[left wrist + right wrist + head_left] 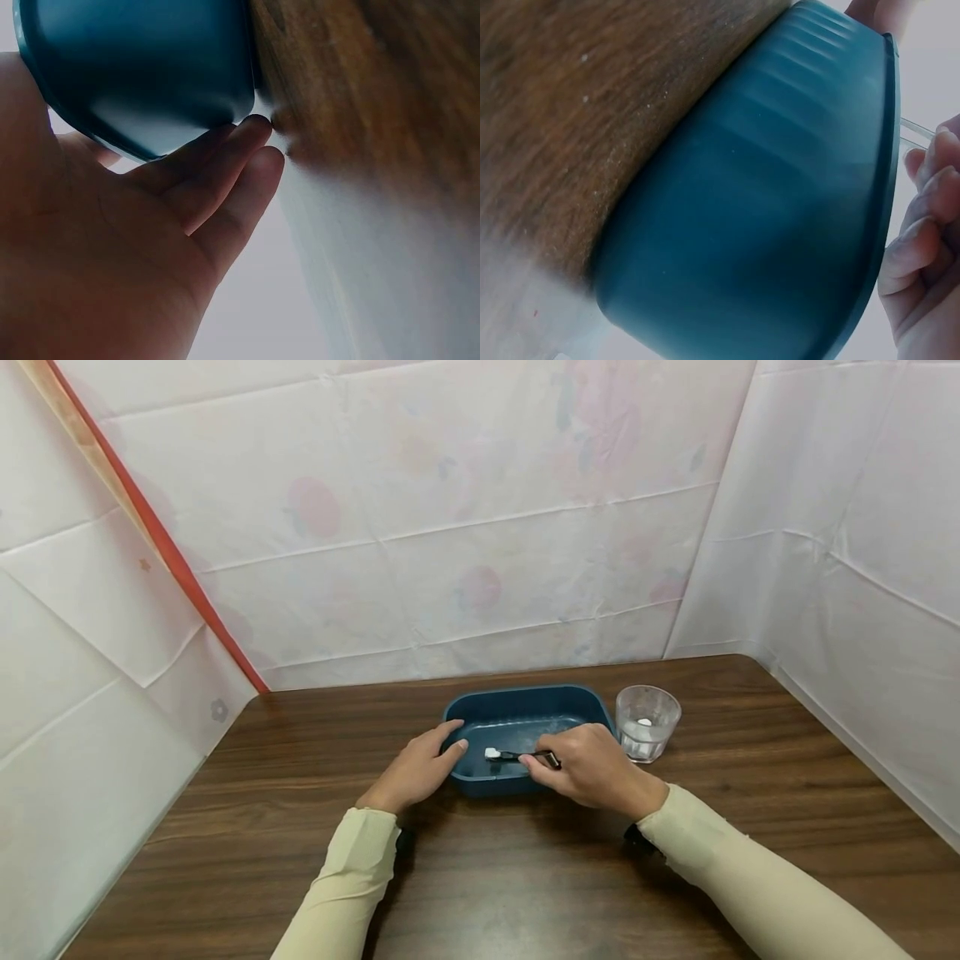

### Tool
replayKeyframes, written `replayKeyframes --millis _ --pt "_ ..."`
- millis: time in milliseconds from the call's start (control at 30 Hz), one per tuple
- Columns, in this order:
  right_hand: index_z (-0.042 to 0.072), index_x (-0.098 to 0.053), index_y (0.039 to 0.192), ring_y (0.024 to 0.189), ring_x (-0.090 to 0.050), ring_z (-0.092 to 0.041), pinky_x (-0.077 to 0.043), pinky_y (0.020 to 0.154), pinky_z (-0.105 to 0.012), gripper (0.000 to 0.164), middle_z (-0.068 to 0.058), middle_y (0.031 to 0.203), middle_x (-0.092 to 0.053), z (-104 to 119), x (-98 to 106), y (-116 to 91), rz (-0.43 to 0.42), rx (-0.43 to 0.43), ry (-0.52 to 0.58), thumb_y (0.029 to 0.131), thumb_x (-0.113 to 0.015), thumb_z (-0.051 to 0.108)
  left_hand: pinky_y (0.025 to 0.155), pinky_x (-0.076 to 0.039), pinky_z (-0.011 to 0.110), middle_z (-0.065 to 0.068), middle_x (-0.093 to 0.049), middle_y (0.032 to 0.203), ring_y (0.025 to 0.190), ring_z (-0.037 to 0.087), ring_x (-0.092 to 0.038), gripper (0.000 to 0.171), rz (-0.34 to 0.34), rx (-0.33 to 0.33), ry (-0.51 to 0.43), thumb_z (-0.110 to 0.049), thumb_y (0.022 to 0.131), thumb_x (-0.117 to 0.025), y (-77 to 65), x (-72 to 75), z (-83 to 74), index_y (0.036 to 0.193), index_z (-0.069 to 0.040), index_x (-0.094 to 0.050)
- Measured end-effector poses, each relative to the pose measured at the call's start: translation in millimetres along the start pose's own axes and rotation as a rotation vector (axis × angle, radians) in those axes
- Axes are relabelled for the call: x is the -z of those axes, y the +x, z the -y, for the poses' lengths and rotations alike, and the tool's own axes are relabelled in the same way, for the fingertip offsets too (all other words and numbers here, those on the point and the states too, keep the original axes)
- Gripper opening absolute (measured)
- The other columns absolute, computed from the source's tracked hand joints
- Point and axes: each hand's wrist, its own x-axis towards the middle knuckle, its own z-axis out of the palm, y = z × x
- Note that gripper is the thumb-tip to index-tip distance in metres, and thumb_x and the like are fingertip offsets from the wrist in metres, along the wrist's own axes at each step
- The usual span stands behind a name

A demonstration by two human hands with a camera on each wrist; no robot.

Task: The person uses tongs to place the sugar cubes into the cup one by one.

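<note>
A dark blue rectangular basin (495, 785) stands on the table. My left hand (417, 768) holds its left end, thumb and forefinger over the rim. In the left wrist view the other fingers (225, 165) lie along the outer wall. My right hand (596, 768) grips slim black tongs (513, 757) over the basin's right part. At their tip is a small white block (492, 753), above the basin's floor in the head view. In the right wrist view, the curled fingers (915, 247) show beyond the basin's rim, close to two thin prongs.
A clear glass tumbler (648, 718) with white pieces in it stands just right of the basin. The wooden table (300, 835) ends at the back against a pale patterned sheet (420, 527). A red strip (172, 560) runs down the sheet at the left.
</note>
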Motion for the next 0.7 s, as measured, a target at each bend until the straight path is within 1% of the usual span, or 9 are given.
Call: replayKeyframes --millis 200,433,600,700 --pt "0.015 -0.062 0.069 0.044 -0.038 0.002 -0.032 0.042 -0.016 0.027 0.01 0.053 -0.049 -1.1 0.2 0.2 0.002 0.005 -0.006 0.093 -0.069 0.026 0.113 -0.032 0.056 0.008 -0.038 0.158 0.144 0.031 -0.036 0.06 0.003 -0.003 -0.003 -0.046 0.106 -0.044 -0.1 1.5 -0.1 0.157 -0.015 -0.037" --pt "0.016 -0.06 0.068 0.044 -0.036 0.003 -0.028 0.042 -0.016 0.027 0.013 0.052 -0.043 -3.2 2.8 0.4 0.0 -0.019 -0.011 0.092 -0.069 0.025 0.113 -0.031 0.057 0.007 -0.037 0.158 0.144 0.031 -0.035 0.061 0.006 0.006 -0.006 -0.049 0.106 -0.043 0.1 1.8 0.4 0.157 -0.016 -0.036" --pt "0.014 -0.064 0.07 0.044 -0.04 0.002 -0.03 0.042 -0.015 0.025 0.01 0.053 -0.05 -4.8 2.6 -0.7 -0.032 -0.003 -0.004 0.092 -0.068 0.025 0.113 -0.031 0.057 0.005 -0.036 0.159 0.145 0.03 -0.035 0.059 0.008 0.027 -0.018 -0.048 0.106 -0.044 -2.2 0.9 1.4 0.157 -0.019 -0.037" --pt "0.014 -0.065 0.07 0.045 -0.042 0.002 -0.033 0.043 -0.015 0.025 0.009 0.055 -0.054 -6.8 4.2 -1.7 -0.046 0.01 -0.011 0.093 -0.067 0.025 0.113 -0.031 0.057 0.006 -0.036 0.159 0.145 0.031 -0.034 0.059 0.012 0.028 -0.017 -0.047 0.106 -0.044 -1.5 1.1 0.9 0.157 -0.018 -0.036"
